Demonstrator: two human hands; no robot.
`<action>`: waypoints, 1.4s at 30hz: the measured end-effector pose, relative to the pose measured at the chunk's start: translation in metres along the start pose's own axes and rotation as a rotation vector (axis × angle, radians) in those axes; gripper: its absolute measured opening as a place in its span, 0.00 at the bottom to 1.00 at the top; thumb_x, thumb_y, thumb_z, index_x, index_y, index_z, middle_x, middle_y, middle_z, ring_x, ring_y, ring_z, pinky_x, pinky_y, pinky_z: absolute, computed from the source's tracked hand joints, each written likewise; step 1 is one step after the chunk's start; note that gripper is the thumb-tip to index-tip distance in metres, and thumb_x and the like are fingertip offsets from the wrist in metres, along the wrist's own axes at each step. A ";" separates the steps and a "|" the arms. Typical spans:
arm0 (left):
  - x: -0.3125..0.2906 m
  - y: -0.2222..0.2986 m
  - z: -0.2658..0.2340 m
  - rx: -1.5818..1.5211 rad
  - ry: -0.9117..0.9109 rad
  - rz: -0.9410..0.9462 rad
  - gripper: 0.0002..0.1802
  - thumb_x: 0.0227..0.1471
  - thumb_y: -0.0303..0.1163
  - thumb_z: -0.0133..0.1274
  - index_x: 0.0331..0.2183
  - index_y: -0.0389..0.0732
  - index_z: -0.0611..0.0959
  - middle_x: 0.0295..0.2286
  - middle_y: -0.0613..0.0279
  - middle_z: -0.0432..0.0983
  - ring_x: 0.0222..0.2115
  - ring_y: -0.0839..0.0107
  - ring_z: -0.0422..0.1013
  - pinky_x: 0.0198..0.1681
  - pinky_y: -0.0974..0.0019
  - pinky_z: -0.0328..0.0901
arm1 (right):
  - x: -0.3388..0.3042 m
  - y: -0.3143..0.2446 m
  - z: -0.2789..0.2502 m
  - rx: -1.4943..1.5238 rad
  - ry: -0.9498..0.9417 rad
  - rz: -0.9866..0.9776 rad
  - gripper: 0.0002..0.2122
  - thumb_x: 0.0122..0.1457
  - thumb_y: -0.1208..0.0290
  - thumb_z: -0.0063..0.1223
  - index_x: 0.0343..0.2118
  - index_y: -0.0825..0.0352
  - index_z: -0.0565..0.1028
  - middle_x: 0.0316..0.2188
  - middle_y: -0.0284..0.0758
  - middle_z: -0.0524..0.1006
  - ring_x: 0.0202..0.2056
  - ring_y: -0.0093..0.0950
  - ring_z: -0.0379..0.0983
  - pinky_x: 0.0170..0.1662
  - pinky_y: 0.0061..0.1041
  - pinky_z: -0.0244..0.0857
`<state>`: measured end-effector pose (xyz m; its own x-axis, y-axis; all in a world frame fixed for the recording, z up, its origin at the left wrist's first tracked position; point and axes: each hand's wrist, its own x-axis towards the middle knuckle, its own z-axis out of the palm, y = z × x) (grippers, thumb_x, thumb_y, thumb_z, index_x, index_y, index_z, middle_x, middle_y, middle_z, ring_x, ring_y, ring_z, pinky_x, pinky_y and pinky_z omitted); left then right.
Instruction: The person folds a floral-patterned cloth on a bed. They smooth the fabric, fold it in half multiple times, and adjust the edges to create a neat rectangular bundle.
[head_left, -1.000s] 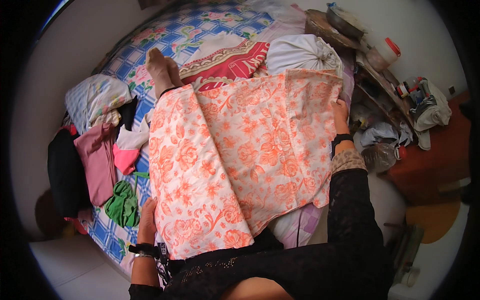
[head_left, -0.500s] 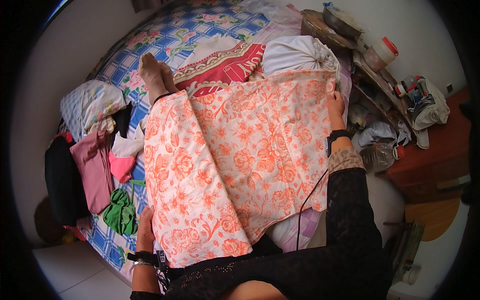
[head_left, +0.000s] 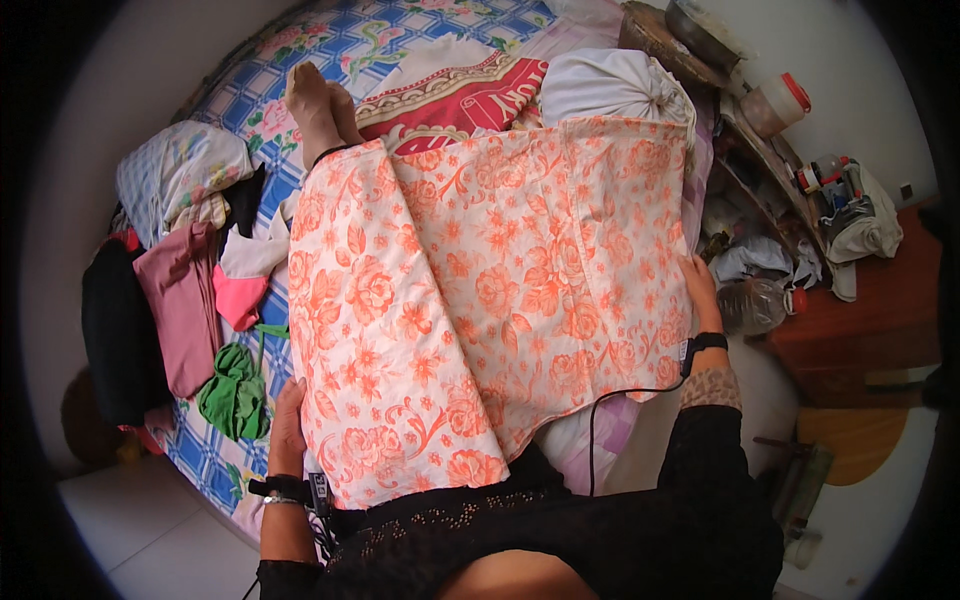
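A white cotton cloth with orange flowers (head_left: 510, 290) lies across my outstretched legs and the bed, its left part folded over in a long flap. At the flap's lower left edge rests my left hand (head_left: 287, 425), its fingers fairly straight along the fabric and partly hidden by it. My right hand (head_left: 702, 292) touches the cloth's right edge, below the far right corner, with the fingers stretched out; some fingertips are hard to see. My feet (head_left: 315, 105) stick out past the cloth's far edge.
On the blue checked bedsheet (head_left: 275, 125) at left lie a bundled cloth (head_left: 185, 175), pink trousers (head_left: 180, 310) and a green garment (head_left: 235, 395). A white sack (head_left: 605, 85) sits beyond the cloth. Cluttered shelves (head_left: 770, 190) and a plastic bottle (head_left: 755, 308) stand right.
My right hand has slid down the cloth's right edge, away from the far corner, toward me. My left hand stays at the flap's edge. The whole view has shifted slightly.
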<state>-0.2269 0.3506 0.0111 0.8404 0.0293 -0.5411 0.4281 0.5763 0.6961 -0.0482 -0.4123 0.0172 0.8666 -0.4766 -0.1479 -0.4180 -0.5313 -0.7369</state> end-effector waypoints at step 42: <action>0.013 -0.019 -0.027 -0.040 -0.032 0.020 0.19 0.59 0.36 0.53 0.49 0.36 0.75 0.43 0.59 0.78 0.41 0.73 0.76 0.46 0.69 0.71 | -0.107 -0.152 -0.107 -0.511 0.245 -0.420 0.14 0.56 0.62 0.56 0.36 0.70 0.76 0.31 0.51 0.77 0.33 0.47 0.72 0.38 0.36 0.65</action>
<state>-0.2336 0.3622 -0.0218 0.8592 0.0151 -0.5114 0.3982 0.6078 0.6870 -0.1061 -0.3557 0.2160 0.9215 -0.2708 0.2783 -0.1889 -0.9388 -0.2880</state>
